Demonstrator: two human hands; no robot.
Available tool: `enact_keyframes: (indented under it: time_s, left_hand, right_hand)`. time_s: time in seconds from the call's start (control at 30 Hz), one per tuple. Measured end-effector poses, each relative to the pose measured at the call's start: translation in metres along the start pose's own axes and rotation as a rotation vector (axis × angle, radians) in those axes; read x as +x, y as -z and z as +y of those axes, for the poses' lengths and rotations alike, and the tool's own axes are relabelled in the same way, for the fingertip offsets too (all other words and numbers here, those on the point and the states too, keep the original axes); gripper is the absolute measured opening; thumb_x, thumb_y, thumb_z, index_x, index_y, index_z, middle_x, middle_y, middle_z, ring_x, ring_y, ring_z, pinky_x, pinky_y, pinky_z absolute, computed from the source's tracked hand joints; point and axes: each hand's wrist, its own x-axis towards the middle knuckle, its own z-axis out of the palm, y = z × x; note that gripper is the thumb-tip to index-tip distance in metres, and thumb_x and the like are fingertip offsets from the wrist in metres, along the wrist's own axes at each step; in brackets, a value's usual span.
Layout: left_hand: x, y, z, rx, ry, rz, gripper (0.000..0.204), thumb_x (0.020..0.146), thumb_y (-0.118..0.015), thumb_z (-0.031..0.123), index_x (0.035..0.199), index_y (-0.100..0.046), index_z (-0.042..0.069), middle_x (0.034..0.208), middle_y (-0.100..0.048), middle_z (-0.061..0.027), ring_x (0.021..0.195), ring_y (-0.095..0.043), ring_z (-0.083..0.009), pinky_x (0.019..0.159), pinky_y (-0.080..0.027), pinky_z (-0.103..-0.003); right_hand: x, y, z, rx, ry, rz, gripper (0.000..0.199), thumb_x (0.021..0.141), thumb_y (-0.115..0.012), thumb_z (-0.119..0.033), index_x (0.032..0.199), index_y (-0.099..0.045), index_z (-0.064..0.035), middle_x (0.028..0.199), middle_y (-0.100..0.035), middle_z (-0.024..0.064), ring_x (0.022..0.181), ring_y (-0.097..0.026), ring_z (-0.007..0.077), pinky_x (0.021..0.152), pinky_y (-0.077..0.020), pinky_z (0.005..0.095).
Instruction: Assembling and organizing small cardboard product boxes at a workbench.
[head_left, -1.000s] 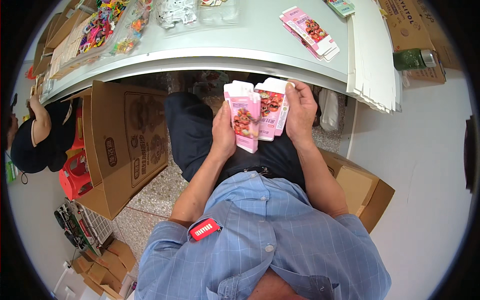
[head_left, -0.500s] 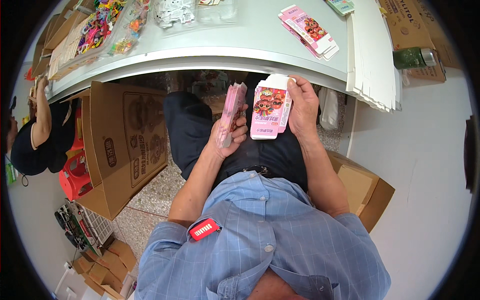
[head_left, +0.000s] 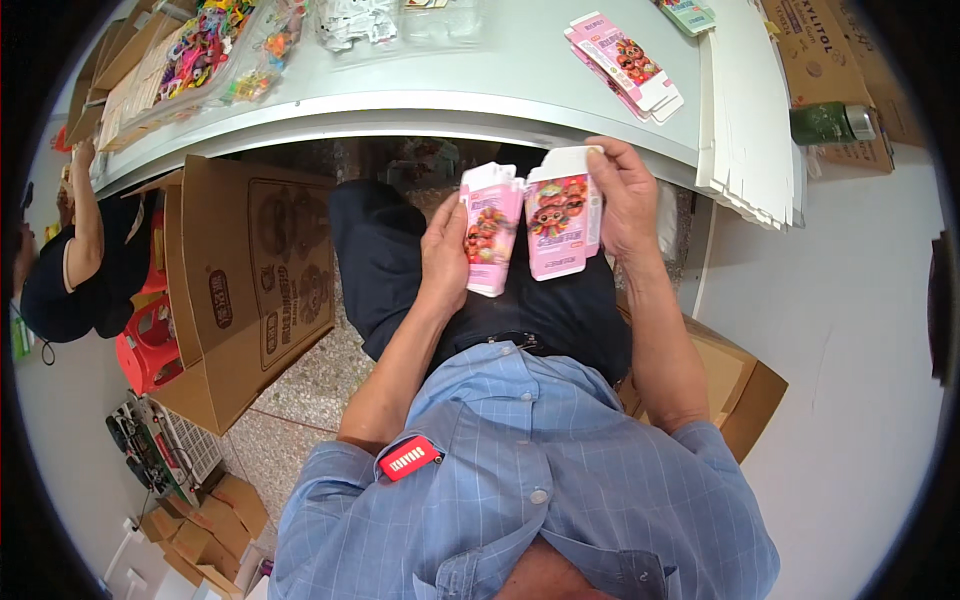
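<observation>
Head view: gripped thin stack of flat pink-and-white printed card cartons by its left edge, left hand closed on it. Pinched matching flat carton at upper right, thumb against fingers of right hand; count unclear. Held both just beside each other above dark trousers, long axes running roughly away from body. Saw more pink-and-white flat cartons ahead on pale grey table, nearer right hand, slanted away leftward.
</observation>
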Motion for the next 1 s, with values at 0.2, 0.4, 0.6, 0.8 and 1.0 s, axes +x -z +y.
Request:
enact_keyframes:
  time_s: [0.2, 0.4, 0.6, 0.8, 1.0]
  left_hand:
    - [-0.006, 0.001, 0.019, 0.409, -0.397, 0.072, 0.034, 0.108, -0.047, 0.025, 0.117, -0.058, -0.006, 0.095, -0.067, -0.0059, 0.084, -0.060, -0.0066, 0.073, -0.051, -0.024]
    - [-0.006, 0.008, 0.025, 0.430, -0.507, 0.139, 0.032, 0.107, -0.048, 0.028, 0.110, -0.056, -0.002, 0.092, -0.064, -0.0044, 0.081, -0.057, -0.0061, 0.072, -0.049, -0.023]
    - [-0.008, -0.016, 0.033, 0.155, -0.345, 0.074, 0.033, 0.108, -0.046, 0.030, 0.113, -0.054, -0.002, 0.098, -0.063, -0.0057, 0.086, -0.058, -0.0060, 0.076, -0.050, -0.023]
    - [-0.018, -0.001, 0.043, 0.113, -0.333, 0.117, 0.034, 0.108, -0.046, 0.030, 0.116, -0.051, -0.003, 0.101, -0.063, -0.0069, 0.088, -0.058, -0.0066, 0.079, -0.050, -0.024]
    - [-0.019, -0.017, 0.027, 0.199, -0.370, 0.070, 0.029, 0.108, -0.046, 0.027, 0.112, -0.053, -0.001, 0.101, -0.062, -0.0063, 0.090, -0.057, -0.0074, 0.081, -0.049, -0.026]
  right_hand:
    - [0.021, 0.020, -0.025, -0.357, -0.006, 0.105, 0.025, 0.098, -0.064, -0.015, 0.115, -0.065, 0.0024, 0.100, -0.068, 0.0059, 0.088, -0.062, 0.0085, 0.079, -0.0520, 0.0242]
    - [0.112, -0.025, -0.081, -0.807, 0.365, 0.010, 0.035, 0.096, -0.066, -0.025, 0.117, -0.066, 0.0036, 0.104, -0.069, 0.0065, 0.093, -0.063, 0.0104, 0.083, -0.0498, 0.0262]
    - [0.201, -0.013, -0.056, -1.283, 0.763, 0.108, 0.034, 0.089, -0.066, -0.018, 0.116, -0.065, 0.0028, 0.104, -0.065, 0.0255, 0.093, -0.064, 0.0403, 0.085, -0.0508, 0.0449]
    - [0.110, -0.046, -0.060, -1.022, 0.694, 0.055, 0.040, 0.098, -0.062, -0.031, 0.121, -0.064, 0.0022, 0.103, -0.068, 0.0068, 0.092, -0.062, 0.0150, 0.081, -0.0492, 0.0289]
    - [-0.038, -0.071, 0.010, -0.568, -0.198, -0.228, 0.039, 0.103, -0.055, -0.029, 0.123, -0.054, 0.0035, 0.105, -0.065, 0.0105, 0.092, -0.060, 0.0132, 0.082, -0.0500, 0.0312]
